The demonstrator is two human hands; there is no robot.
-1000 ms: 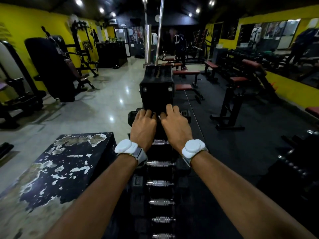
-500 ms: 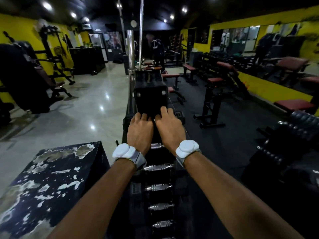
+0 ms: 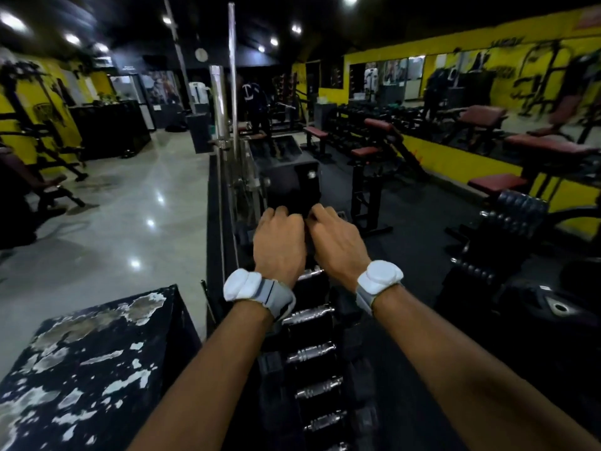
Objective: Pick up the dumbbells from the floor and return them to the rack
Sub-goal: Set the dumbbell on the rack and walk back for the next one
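Yellow walls and a long mirror (image 3: pixel 455 92) line the gym around you, with pale glossy floor (image 3: pixel 130 222) on the left and dark matting on the right. Red-padded benches (image 3: pixel 497 183) stand along the mirror side.

Your left hand (image 3: pixel 279 239) and right hand (image 3: pixel 338 242) reach out side by side, nearly touching, at the far end of the rack (image 3: pixel 276 379) that runs away from you down the middle. Both hands are knuckles-up with fingers curled down over something dark. It looks like a dumbbell (image 3: pixel 307 208) at the rack's far end, but blur and shadow hide the handle, so you cannot tell for certain what each grip closes on. Each wrist wears a white band (image 3: pixel 379 278).

Below your forearms, a row of dumbbells already sits in the rack, their chrome handles (image 3: pixel 310 351) lying crosswise one after another toward you. A black box with peeling paint (image 3: pixel 87 369) stands just left of the rack. Upright chrome bars (image 3: pixel 218 105) rise beyond your left hand. More dark weights (image 3: pixel 507 222) are stacked on the right, well apart from your hands.
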